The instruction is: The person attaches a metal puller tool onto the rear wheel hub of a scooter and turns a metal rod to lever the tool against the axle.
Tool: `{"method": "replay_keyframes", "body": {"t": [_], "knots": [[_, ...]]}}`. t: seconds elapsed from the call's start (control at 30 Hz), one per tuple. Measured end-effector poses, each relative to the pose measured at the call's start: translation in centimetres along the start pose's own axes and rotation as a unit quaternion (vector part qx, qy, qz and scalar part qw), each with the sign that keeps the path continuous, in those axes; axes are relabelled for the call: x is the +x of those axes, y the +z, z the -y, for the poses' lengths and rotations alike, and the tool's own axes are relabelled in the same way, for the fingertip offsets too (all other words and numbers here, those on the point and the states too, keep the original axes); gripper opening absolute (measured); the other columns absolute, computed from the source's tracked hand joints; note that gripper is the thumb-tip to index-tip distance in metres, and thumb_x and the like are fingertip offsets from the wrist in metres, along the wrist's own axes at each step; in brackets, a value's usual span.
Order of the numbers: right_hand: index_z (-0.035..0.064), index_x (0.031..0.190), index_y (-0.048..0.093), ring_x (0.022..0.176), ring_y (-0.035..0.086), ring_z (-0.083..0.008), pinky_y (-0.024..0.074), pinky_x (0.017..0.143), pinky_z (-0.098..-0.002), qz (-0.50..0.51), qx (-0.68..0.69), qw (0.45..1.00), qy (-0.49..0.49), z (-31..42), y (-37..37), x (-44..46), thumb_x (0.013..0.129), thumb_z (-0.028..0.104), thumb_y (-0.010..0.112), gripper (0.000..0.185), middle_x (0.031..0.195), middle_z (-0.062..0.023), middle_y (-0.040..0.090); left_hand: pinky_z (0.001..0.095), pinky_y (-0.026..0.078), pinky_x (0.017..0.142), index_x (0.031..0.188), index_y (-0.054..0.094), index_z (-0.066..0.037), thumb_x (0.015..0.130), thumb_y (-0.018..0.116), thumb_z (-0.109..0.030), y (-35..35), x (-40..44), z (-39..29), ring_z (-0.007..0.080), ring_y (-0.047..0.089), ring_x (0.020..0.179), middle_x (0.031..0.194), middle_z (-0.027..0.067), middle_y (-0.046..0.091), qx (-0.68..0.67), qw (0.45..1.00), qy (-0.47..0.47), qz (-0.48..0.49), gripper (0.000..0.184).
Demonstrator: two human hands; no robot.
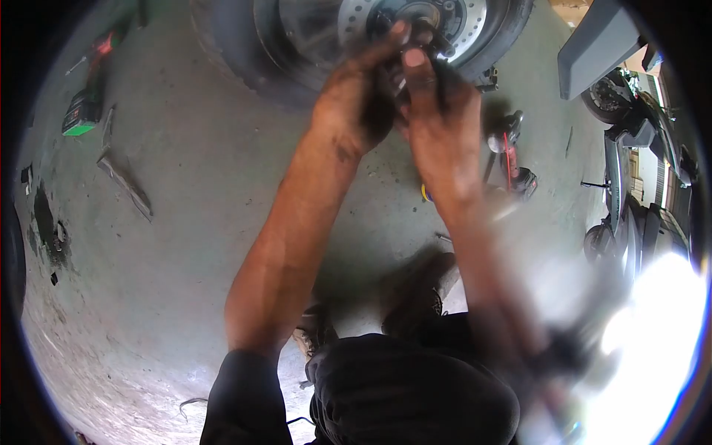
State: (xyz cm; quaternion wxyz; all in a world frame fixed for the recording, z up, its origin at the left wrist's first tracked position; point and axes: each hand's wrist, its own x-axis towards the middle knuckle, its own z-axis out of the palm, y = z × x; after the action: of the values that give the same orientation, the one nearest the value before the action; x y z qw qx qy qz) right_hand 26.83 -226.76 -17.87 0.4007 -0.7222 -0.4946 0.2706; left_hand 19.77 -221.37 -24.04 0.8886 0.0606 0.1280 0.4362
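In front of a wheel (256, 67) with a drilled brake disc (469, 26), both hands come close together. My left hand (352, 93) is curled, its index finger stretched toward the hub. My right hand (437, 111) is closed beside it with the thumb pointing up. Between the hands is a small dark metal part (397, 78); blur and the fingers hide its exact kind. Whether this part touches the wheel cannot be made out.
On the floor at left lie a cordless power tool (90, 100) with a green-edged battery and a bent flat strip (124, 182). Another cordless tool (513, 159) lies right of my forearm. Motorcycles (630, 185) stand far right. My shoes (315, 326) are below.
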Motion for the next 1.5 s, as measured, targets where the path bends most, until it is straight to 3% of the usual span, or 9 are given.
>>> {"method": "replay_keyframes", "body": {"t": [0.07, 0.17, 0.4, 0.53, 0.7, 1.1, 1.27, 1.37, 1.5], "knots": [[0.0008, 0.102, 0.061, 0.076, 0.065, -0.0434, 0.0508, 0.062, -0.0449, -0.030, -0.152, 0.973, -0.169, -1.3, -0.3, 0.7, 0.096, 0.024, 0.057, 0.024, 0.082, -0.0239, 0.067, 0.0340, 0.044, 0.090, 0.106, 0.066, -0.008, 0.092, 0.065, -0.030, -0.4, 0.2, 0.5, 0.0153, 0.058, 0.100, 0.099, 0.0018, 0.066, 0.019, 0.999, 0.025, -0.002, 0.026], [0.0026, 0.105, 0.064, 0.061, 0.055, -0.0179, 0.0480, 0.059, -0.0334, -0.029, -0.237, 0.943, -0.232, -0.9, -1.8, 0.2, 0.100, 0.027, 0.054, 0.027, 0.071, -0.0121, 0.061, 0.0312, 0.044, 0.090, 0.105, 0.067, -0.006, 0.093, 0.065, -0.032, 0.4, -0.5, 0.2, 0.0148, 0.060, 0.097, 0.099, 0.0026, 0.067, 0.076, 0.996, 0.046, -0.009, 0.028], [0.0027, 0.098, 0.062, 0.062, 0.047, -0.0098, 0.0446, 0.058, -0.0294, -0.055, -0.258, 0.940, -0.218, 0.1, -6.7, 0.6, 0.099, 0.021, 0.057, 0.019, 0.067, -0.0051, 0.056, 0.0330, 0.049, 0.079, 0.100, 0.067, -0.002, 0.087, 0.071, -0.034, 4.6, -1.7, 1.3, 0.0178, 0.062, 0.087, 0.090, 0.0068, 0.068, 0.141, 0.988, 0.066, -0.018, 0.035], [0.0027, 0.093, 0.061, 0.068, 0.064, -0.0403, 0.0489, 0.060, -0.0432, -0.033, -0.325, 0.919, -0.222, 1.0, -8.4, 1.5, 0.094, 0.015, 0.060, 0.012, 0.073, -0.0205, 0.064, 0.0342, 0.048, 0.079, 0.100, 0.066, 0.002, 0.092, 0.063, -0.031, 6.3, -0.7, 2.8, 0.0191, 0.060, 0.084, 0.087, 0.0107, 0.066, 0.138, 0.988, 0.060, -0.018, 0.034], [0.0032, 0.094, 0.060, 0.075, 0.065, -0.0394, 0.0507, 0.065, -0.0453, -0.006, -0.385, 0.873, -0.300, 1.2, -9.1, 3.4, 0.089, 0.011, 0.061, 0.009, 0.080, -0.0192, 0.066, 0.0305, 0.042, 0.074, 0.105, 0.064, -0.008, 0.091, 0.061, -0.024, 8.0, 0.5, 4.2, 0.0132, 0.054, 0.082, 0.091, -0.0009, 0.060, 0.060, 0.992, 0.063, -0.091, 0.022], [0.0092, 0.107, 0.062, 0.081, 0.067, -0.0303, 0.0536, 0.071, -0.0414, 0.084, -0.523, 0.760, -0.377, 1.6, -10.8, 5.1, 0.090, 0.013, 0.060, 0.017, 0.090, -0.0112, 0.068, 0.0363, 0.041, 0.093, 0.115, 0.058, -0.009, 0.095, 0.056, -0.035, 8.0, 0.5, 5.0, 0.0193, 0.054, 0.104, 0.112, 0.0079, 0.059, 0.052, 0.994, 0.062, -0.079, 0.033], [0.0066, 0.109, 0.064, 0.076, 0.066, -0.0305, 0.0530, 0.069, -0.0415, 0.066, -0.542, 0.723, -0.423, 1.8, -11.6, 6.3, 0.094, 0.026, 0.058, 0.025, 0.086, -0.0122, 0.068, 0.0437, 0.038, 0.100, 0.115, 0.058, -0.009, 0.096, 0.056, -0.040, 6.9, 0.8, 6.3, 0.0215, 0.053, 0.111, 0.119, 0.0082, 0.057, -0.133, 0.991, -0.011, 0.012, 0.037], [0.0042, 0.105, 0.065, 0.069, 0.065, -0.0323, 0.0512, 0.066, -0.0404, 0.064, -0.421, 0.886, -0.183, 2.5, -10.2, 5.6, 0.096, 0.030, 0.057, 0.029, 0.077, -0.0138, 0.067, 0.0406, 0.043, 0.089, 0.111, 0.058, -0.009, 0.097, 0.055, -0.039, 6.9, 1.5, 6.1, 0.0220, 0.054, 0.103, 0.109, 0.0074, 0.059, -0.204, 0.979, 0.002, 0.020, 0.034], [0.0020, 0.101, 0.065, 0.066, 0.064, -0.0320, 0.0496, 0.064, -0.0377, 0.089, -0.170, 0.980, 0.058, 3.0, -9.2, 4.8, 0.097, 0.031, 0.055, 0.031, 0.069, -0.0140, 0.063, 0.0385, 0.044, 0.084, 0.106, 0.058, -0.009, 0.096, 0.057, -0.038, 6.0, 2.8, 6.3, 0.0215, 0.053, 0.098, 0.101, 0.0045, 0.060, -0.199, 0.979, -0.023, 0.026, 0.031]]}}
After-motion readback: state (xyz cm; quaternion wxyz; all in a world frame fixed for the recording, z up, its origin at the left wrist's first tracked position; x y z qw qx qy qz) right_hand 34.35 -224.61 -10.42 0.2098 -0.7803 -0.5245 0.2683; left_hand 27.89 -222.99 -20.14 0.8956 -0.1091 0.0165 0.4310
